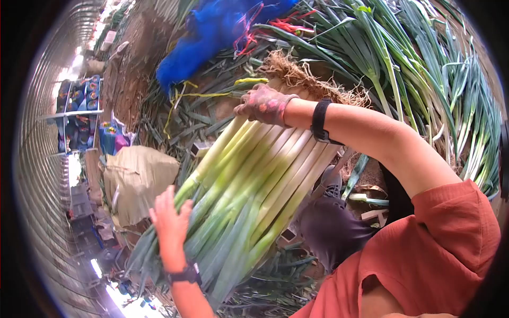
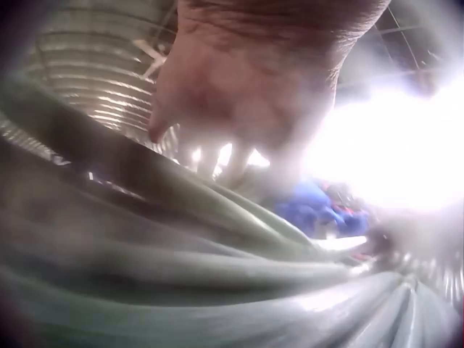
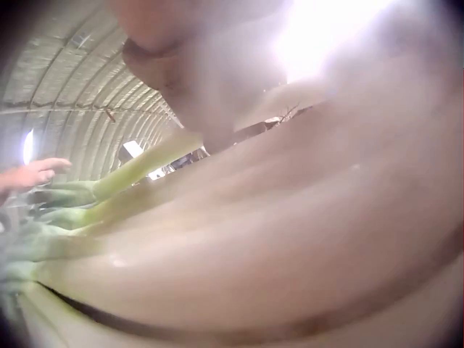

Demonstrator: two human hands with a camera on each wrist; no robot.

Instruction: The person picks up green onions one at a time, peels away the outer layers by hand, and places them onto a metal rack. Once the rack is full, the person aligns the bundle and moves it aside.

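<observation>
A big bundle of leeks (image 1: 265, 164) lies slantwise before me in the head view, white shanks and roots at the top, green leaves toward the lower left. My right hand (image 1: 266, 104), in a patterned glove, grips the bundle's far edge near the roots, fingers bent over the outermost shank. In the right wrist view the pale shanks (image 3: 254, 246) fill the space beneath it. My left hand (image 1: 170, 217) is bare, its fingers spread over the leafy end. The left wrist view shows its fingers extended above the leaves (image 2: 181, 272). A yellow strap (image 1: 214, 95) trails beside the right hand.
More leeks (image 1: 403, 63) lie piled at the upper right. Blue netting (image 1: 212, 40) and red ties (image 1: 289, 25) are at the top. A beige sack (image 1: 139, 183) stands at the left, near a shelf (image 1: 79, 114). Loose leaves cover the ground.
</observation>
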